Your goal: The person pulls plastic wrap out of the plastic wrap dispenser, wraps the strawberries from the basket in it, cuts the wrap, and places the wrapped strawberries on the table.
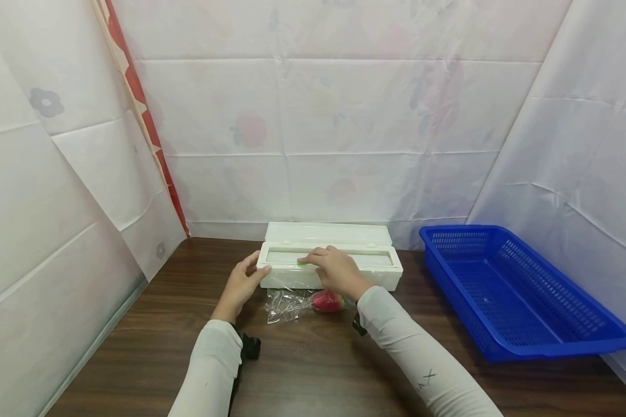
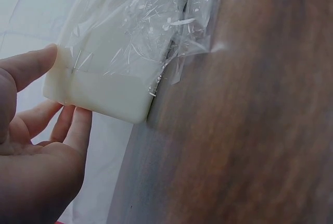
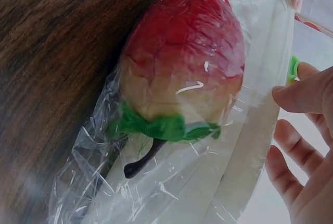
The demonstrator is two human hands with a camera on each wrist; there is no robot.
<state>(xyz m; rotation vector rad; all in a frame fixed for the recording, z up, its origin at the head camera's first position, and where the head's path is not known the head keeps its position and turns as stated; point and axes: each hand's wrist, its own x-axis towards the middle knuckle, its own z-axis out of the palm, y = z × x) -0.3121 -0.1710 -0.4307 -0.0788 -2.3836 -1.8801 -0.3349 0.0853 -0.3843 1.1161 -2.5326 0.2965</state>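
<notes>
A long white cling film dispenser (image 1: 292,280) stands on the table with its lid (image 1: 328,234) flipped back. My left hand (image 1: 243,282) grips the dispenser's left end, the thumb on one side and the fingers on the other, as the left wrist view shows. With thumb and index finger, my right hand (image 1: 338,270) pinches a small green slide cutter (image 3: 293,68) along the dispenser's front edge. Clear cling film (image 1: 284,305) hangs over the front onto the table. An artificial strawberry-like fruit (image 3: 182,52), red to yellowish with green leaves and a brown stem, lies at the film in front of the dispenser.
A blue plastic basket (image 1: 501,301) with perforated sides sits on the right of the brown wooden table (image 1: 302,376). White patterned sheeting (image 1: 339,116) hangs behind the dispenser and along both sides.
</notes>
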